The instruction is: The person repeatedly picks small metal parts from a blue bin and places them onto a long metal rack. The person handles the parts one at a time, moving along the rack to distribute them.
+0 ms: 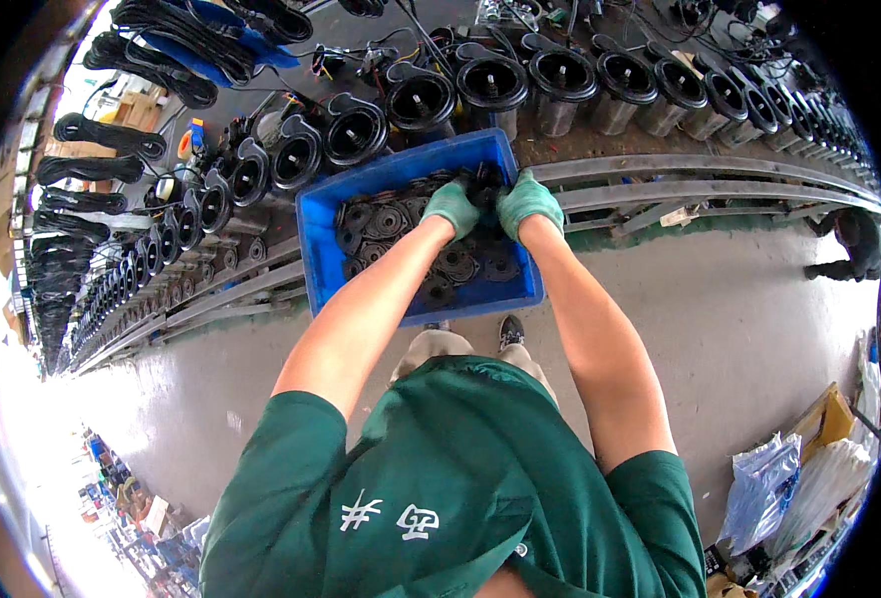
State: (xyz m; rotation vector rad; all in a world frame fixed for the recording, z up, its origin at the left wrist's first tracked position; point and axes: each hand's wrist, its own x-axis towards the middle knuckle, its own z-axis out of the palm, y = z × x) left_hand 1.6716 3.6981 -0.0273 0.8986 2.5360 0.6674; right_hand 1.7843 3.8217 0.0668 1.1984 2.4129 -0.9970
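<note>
In the head view, two green-gloved hands reach into one blue bin [318,239]: the left hand [451,207] and the right hand [530,204]. Between them, at the bin's far right corner, is one dark part [485,187]. The fingers of both hands close in on it, but I cannot tell whether either grips it. The flat black discs [391,221] in the bin overlap too much to count. Black-topped metal cylinders [490,85] line the bench, too many to count.

The bin's long axis runs left to right, its right end slanting farther from the person; the dark part's direction is lost in shadow. The right hand is just beside the right rim. Beyond the far rim, the cylinders stand close; right of the bin run metal rails [700,192], with open floor [650,309] nearer.
</note>
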